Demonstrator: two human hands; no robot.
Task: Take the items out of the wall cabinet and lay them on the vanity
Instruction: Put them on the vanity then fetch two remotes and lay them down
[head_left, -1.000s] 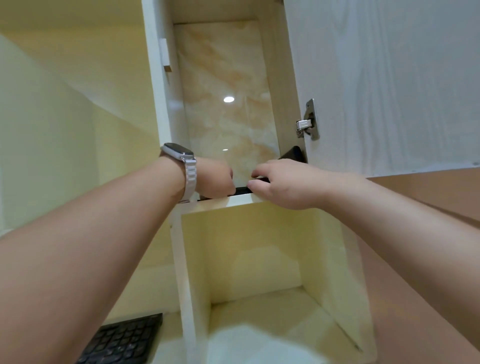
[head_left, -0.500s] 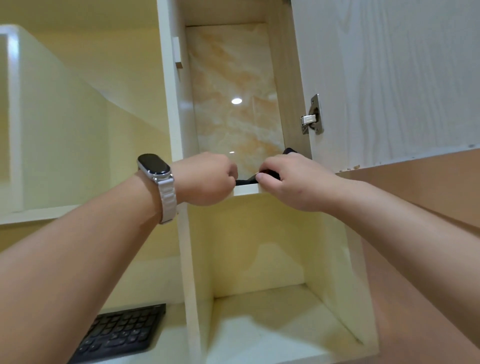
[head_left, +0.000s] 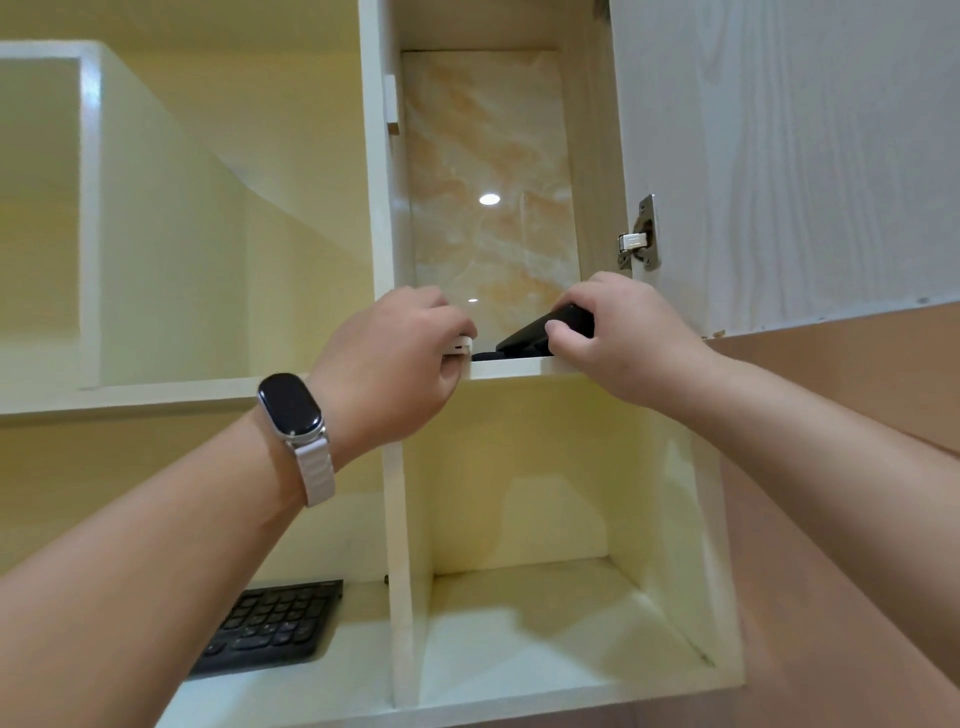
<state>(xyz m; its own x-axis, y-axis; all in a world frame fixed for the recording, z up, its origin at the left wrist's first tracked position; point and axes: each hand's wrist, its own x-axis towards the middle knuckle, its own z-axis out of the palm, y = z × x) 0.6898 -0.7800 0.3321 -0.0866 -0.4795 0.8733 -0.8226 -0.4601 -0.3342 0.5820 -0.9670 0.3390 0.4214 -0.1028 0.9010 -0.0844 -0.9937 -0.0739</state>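
I was in what looked like a home, facing a white wall cabinet with open cubbies and a wood-grain door standing open on a metal hinge. Glossy marble-look tile backed one compartment, and a black keyboard lay on a lower shelf.

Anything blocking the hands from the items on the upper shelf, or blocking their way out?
Nothing visible. The left hand grips the white item and the right hand grips the black item, both at the front edge of the shelf. The cabinet door stands open to the right, off the opening. The vanity is out of view.
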